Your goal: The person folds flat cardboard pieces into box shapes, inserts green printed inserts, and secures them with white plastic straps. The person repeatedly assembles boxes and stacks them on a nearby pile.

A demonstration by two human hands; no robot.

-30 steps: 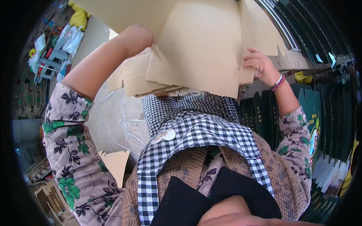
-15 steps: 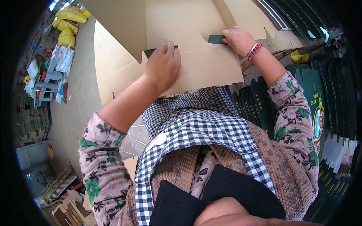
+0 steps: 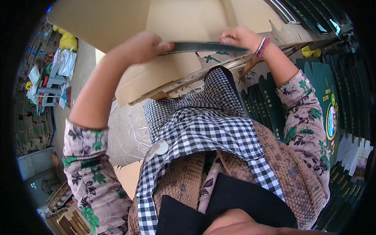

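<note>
An unfolded cardboard box [image 3: 188, 19], brown inside and dark green outside, stands in front of me at the top of the view. Its near flap [image 3: 199, 47] is turned up, so a green strip of the outer face shows between my hands. My left hand [image 3: 143, 47], slightly blurred, is closed on the left end of that flap, thumb toward the middle. At the right end my right hand [image 3: 239, 38] has its fingers curled over the flap's edge. The fingers' inner sides are hidden behind the board.
More brown cardboard [image 3: 156, 74] lies under the box on a wooden support [image 3: 172, 88]. Several dark green printed sheets [image 3: 313, 90] stand stacked at my right. White straps [image 3: 125, 135] lie on the floor at left, and yellow sacks [image 3: 68, 42] are farther off.
The near flap, flat before, has been folded up and shows its green outer side. My left hand has moved left and turned; my right hand has shifted slightly. The box's left panel has swung outward.
</note>
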